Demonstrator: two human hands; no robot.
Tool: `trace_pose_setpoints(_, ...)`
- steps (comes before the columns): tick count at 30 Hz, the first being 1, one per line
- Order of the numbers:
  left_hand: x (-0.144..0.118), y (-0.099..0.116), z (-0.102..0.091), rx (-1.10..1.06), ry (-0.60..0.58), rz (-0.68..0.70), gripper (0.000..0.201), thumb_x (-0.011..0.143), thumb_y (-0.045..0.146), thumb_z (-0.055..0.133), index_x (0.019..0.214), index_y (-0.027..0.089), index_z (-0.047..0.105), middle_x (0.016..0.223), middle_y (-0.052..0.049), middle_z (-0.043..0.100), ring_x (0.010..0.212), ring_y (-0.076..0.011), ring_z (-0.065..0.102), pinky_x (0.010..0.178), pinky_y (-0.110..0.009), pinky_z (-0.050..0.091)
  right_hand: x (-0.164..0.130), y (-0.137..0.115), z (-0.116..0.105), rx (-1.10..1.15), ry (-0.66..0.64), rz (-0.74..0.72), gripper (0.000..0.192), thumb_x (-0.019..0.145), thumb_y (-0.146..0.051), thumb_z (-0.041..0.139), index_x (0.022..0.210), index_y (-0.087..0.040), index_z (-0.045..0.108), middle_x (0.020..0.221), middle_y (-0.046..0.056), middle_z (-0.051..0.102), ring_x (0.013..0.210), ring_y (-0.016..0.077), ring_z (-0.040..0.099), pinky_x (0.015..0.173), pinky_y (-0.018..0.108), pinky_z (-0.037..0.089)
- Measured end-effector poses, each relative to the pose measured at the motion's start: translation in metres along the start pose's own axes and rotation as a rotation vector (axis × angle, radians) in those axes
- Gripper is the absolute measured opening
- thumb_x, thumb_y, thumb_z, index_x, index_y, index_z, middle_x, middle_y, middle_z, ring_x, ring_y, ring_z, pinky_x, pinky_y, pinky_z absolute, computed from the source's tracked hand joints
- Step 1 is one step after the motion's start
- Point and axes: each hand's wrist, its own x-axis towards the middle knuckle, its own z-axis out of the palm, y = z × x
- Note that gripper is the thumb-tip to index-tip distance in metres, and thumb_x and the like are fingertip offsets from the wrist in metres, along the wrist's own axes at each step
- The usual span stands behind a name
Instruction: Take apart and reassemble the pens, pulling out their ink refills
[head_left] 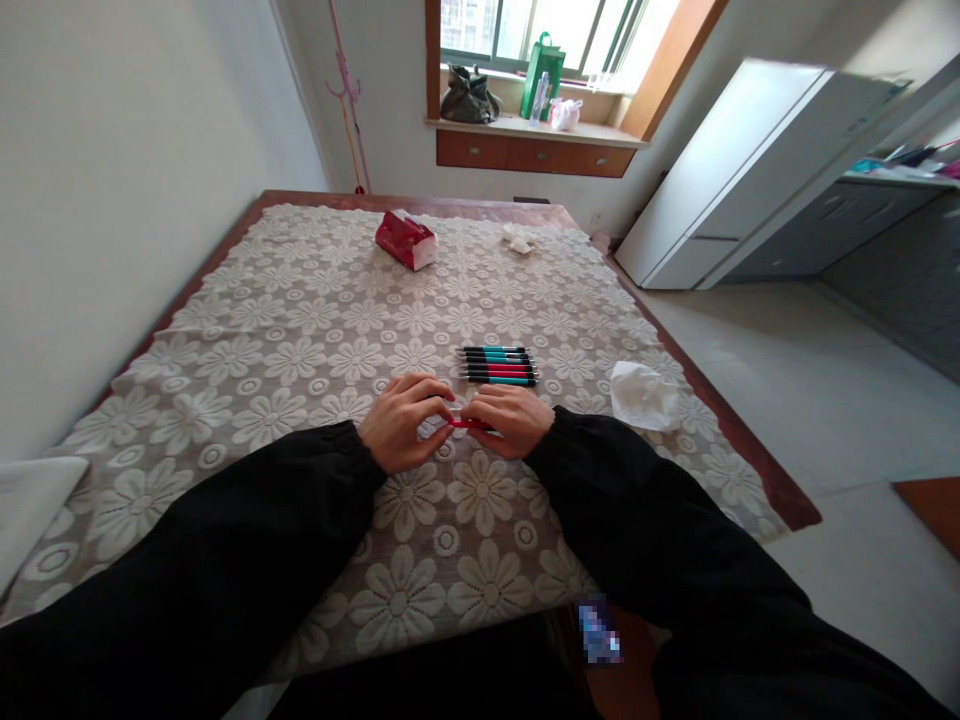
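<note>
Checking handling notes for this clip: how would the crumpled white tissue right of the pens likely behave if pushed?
The white tissue looks crumpled and thin, so probably floppy and very light. Pushed, it would likely deform or snag on the lace tablecloth rather than slide cleanly. Unlike the pens, rolling seems unlikely.

The pen (469, 424) held between the two hands is red. The row of pens (499, 366) just beyond mixes teal and red barrels with black ends. The counter (780, 490) shows a reddish-brown wooden edge under a cream lace cloth (300, 340) patterned with large daisy-like flowers and small rings. Both sleeves (225, 560) are black. The tissue pack (406, 240) is red with a white end, and the crumpled tissue (643, 396) is white. On the sill stands a green bag (543, 72).
</note>
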Motion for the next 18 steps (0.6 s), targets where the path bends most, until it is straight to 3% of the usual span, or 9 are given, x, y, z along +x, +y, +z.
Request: trace_pose_setpoints(18,0.0001,0.0024,-0.0055,-0.027,-0.014,-0.013,0.008,0.086,0.026,0.060,0.084,0.023,0.066,0.114,-0.005,0.070,0.118,-0.0279,0.055,0.101,-0.049,0.043,-0.0002,0.0012,-0.0023,0.022,-0.009,0.005,0.014,0.100,-0.026,0.047,0.096,-0.019,0.059,0.085,0.006,0.064,0.081,0.0193,0.055,0.071,0.031,0.041)
